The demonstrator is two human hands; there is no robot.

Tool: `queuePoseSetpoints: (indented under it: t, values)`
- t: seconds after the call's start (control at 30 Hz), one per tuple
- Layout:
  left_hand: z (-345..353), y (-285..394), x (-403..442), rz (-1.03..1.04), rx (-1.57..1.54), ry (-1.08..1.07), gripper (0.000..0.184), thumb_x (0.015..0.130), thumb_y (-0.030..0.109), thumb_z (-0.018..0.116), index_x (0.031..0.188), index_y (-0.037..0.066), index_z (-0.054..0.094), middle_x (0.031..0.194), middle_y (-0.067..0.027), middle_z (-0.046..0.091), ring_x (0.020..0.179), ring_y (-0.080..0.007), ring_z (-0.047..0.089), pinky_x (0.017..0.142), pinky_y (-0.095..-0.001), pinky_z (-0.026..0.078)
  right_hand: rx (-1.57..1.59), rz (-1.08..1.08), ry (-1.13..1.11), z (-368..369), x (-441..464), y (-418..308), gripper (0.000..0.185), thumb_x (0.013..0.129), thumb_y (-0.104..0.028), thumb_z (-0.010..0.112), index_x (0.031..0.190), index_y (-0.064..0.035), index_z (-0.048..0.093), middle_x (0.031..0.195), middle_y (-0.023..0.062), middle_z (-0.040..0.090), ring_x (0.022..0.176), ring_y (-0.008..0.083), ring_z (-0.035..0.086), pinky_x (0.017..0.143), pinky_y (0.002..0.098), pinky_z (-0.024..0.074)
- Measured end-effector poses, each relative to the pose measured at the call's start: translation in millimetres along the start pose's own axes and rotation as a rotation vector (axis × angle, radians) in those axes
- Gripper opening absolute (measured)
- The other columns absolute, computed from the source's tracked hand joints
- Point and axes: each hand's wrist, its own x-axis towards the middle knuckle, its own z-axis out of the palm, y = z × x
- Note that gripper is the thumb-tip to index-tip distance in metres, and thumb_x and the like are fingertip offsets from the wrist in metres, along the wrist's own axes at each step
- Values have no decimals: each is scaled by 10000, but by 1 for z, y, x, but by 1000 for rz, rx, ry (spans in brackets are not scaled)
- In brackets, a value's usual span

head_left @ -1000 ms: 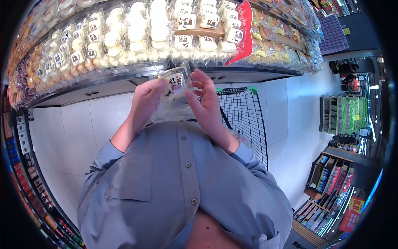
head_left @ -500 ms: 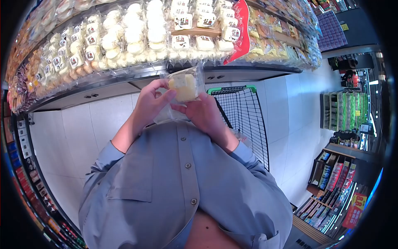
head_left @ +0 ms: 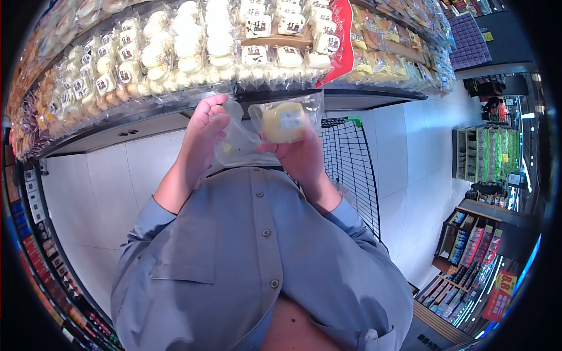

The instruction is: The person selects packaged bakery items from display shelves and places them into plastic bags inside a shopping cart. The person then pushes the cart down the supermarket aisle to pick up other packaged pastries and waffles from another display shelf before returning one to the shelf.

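A clear-wrapped, pale yellow pastry (head_left: 280, 123) with a white label on its face is gripped from below in my right hand (head_left: 301, 155). Its wrapper sticks out past both sides. Fingers curled, my left hand (head_left: 205, 131) is apart from the pastry, to its left. A thin, see-through plastic bag (head_left: 246, 149) hangs from the left hand, filling the space between both hands. Something small and yellowish shows through its lower left part. How the left fingers pinch the bag is partly hidden.
A display shelf of wrapped white buns (head_left: 190, 44) runs along the front, with a red divider (head_left: 341, 44) toward its right. The wire shopping cart (head_left: 351, 158) with green corners stands close by my right arm. Stocked racks (head_left: 468, 245) line the right side.
My right hand has moved the pastry to the right and turned it so its label shows. My left hand has let go of the pastry and drawn left, and the bag is spread more openly.
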Motion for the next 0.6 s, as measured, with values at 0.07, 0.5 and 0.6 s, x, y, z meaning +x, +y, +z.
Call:
queuePoseSetpoints:
  t: [0.07,0.5,0.6]
  values:
    - [-2,-2,2,-6,-22,6,295,976,159,581,1242,70,489,882,59,526,752,-19,460,671,-183,369,14,3,-78,-5,-2,2,484,979,-294,550,1374,-46,420,1285,127,572,1140,261,601,916,483,533]
    - [2,-16,3,-6,-72,26,160,995,161,551,1137,90,531,827,58,523,706,-28,445,628,-181,354,-1811,347,-176,-73,33,48,412,840,-257,684,1170,-14,636,1139,203,647,1049,357,618,899,376,498]
    - [3,-14,3,-31,-112,29,160,992,157,556,1134,89,530,821,58,524,692,-29,440,614,-183,349,-1715,697,-165,-63,51,53,437,854,-317,679,1170,-17,642,1106,213,667,1030,365,627,885,379,504]
